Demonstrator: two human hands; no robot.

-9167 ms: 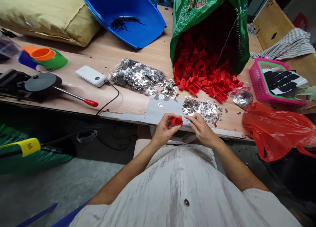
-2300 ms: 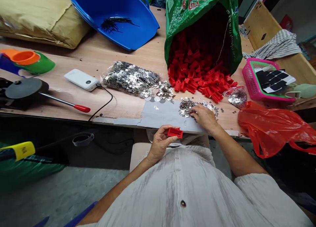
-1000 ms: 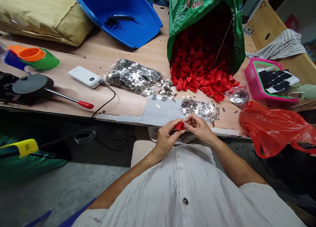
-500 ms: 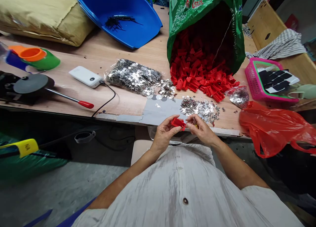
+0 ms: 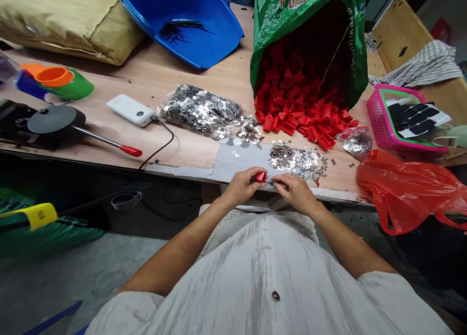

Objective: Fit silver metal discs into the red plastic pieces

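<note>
My left hand is closed on a small red plastic part at the table's front edge. Between the fingers of my right hand is a small screwdriver with a dark and yellow handle. Its thin metal shaft points left at the red part; whether the tip touches it is too small to tell. Just beyond my hands lies a loose pile of small shiny metal pieces on the table. More red plastic parts spill from a green sack behind the pile.
A clear bag of metal pieces and a white power bank lie to the left. A hand press with a red-tipped lever stands farther left. To the right are a pink basket and a red plastic bag. A blue basin sits behind.
My left hand has turned the red part so less of it shows. My right hand has drawn slightly back to the right, and the screwdriver now lies level, pointing at the part.
</note>
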